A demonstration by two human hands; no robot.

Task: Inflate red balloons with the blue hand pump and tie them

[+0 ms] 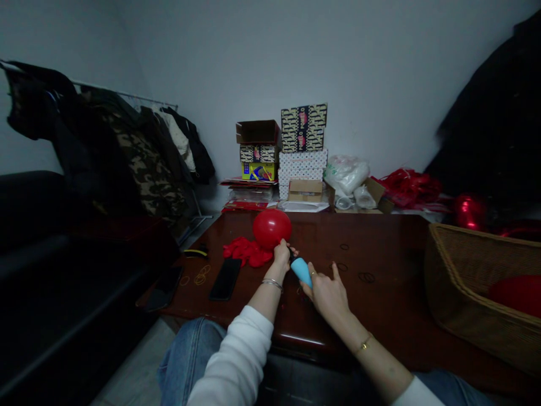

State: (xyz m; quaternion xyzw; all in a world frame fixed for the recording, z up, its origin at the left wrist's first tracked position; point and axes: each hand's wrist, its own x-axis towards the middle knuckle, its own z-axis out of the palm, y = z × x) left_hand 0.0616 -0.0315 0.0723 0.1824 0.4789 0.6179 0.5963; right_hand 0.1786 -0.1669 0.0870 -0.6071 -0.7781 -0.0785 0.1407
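A round, inflated red balloon (271, 228) sits at the far end of my left hand (282, 255). The fingers of that hand are closed at the balloon's neck, beside the dark nozzle of a light blue hand pump (301, 272). My right hand (328, 290) grips the pump's blue body, with one finger stretched away from it. To the left of the balloon lies a heap of limp red balloons (247, 251). The balloon's neck itself is hidden by my left fingers.
On the brown table (389, 248) lie a black phone (225, 279), yellow rubber bands (202, 275) and dark rubber bands (367, 277). A wicker basket (448, 270) holding something red stands at the right. Stacked boxes (303, 169) and plastic bags (349, 173) line the back.
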